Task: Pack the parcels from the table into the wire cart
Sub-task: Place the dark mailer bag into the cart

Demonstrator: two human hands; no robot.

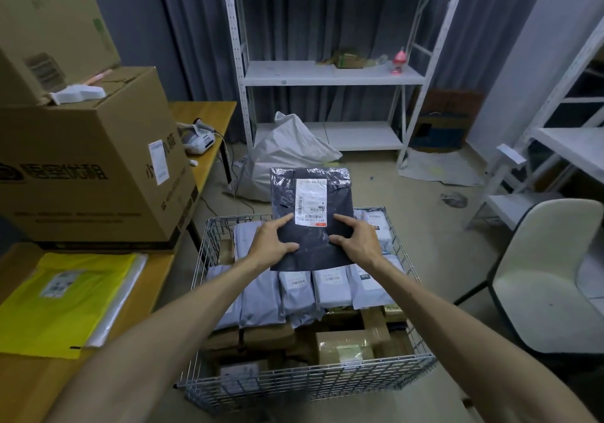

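Head: dark pkg (312, 236), long axis fwd

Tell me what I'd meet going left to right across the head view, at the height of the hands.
The yellow parcel on the table → left hand → dark parcel held by both → right hand → white chair.

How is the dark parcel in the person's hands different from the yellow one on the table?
The dark parcel is near black; the yellow parcel is bright yellow. The dark parcel is held up over the wire cart by the left hand and right hand; the yellow parcel lies flat on the table. Both are plastic mailers with a white label.
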